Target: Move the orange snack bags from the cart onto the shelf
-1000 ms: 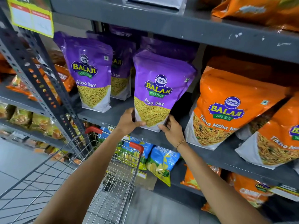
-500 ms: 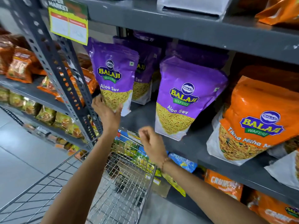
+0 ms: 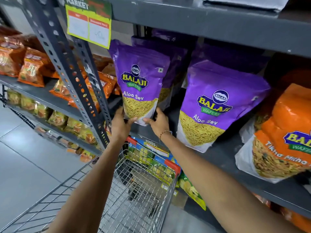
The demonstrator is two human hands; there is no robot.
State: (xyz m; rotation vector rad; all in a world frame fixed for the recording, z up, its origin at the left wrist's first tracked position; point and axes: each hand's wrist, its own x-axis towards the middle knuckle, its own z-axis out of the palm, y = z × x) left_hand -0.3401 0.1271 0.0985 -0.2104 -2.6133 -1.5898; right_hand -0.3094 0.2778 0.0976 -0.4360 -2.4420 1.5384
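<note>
Head view: the cart (image 3: 144, 187) was seen empty nearest, no orange bags inside. Further up, the purple bag (image 3: 140, 84) was pinched at its base by left hand (image 3: 121, 122) and right hand (image 3: 157, 122). Orange bags (image 3: 282, 140) were already shelved; toppling was risked if nudged.

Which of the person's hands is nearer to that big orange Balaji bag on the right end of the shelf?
Right. The right hand grips the bottom of a purple Aloo Sev bag, on the side toward the orange bag. The left hand grips that purple bag's far side.
</note>
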